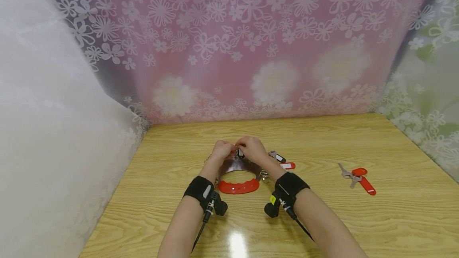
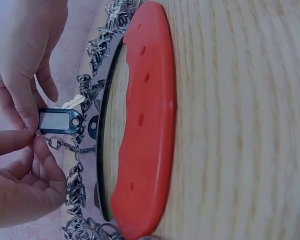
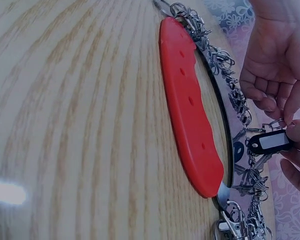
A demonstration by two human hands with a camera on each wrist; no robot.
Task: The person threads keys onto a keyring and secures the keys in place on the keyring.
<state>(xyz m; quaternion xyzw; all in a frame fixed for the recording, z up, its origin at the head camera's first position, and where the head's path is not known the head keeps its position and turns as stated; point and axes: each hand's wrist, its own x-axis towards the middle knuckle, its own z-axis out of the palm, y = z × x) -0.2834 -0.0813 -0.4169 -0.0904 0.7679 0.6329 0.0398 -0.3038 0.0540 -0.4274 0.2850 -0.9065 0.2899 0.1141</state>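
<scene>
A key-ring holder with a red grip (image 1: 238, 187) and a curved metal band (image 1: 236, 165) lies on the table. Small chains and clips (image 2: 76, 192) hang along the band. Above its far edge both hands meet. My right hand (image 1: 252, 149) holds a black key tag (image 3: 271, 142) with a white label, pinched between thumb and fingers. My left hand (image 2: 20, 185) pinches the end of a small chain (image 2: 62, 145) right beside the tag. A silver key (image 2: 74, 102) shows behind the tag in the left wrist view.
Right of the holder lie a key with a black tag (image 1: 279, 157) and a red tag (image 1: 288, 165), partly behind my right forearm. Farther right, silver keys (image 1: 347, 173) with red tags (image 1: 367, 185) rest on the wooden table (image 1: 405, 218). A flowered curtain (image 1: 251, 51) hangs behind.
</scene>
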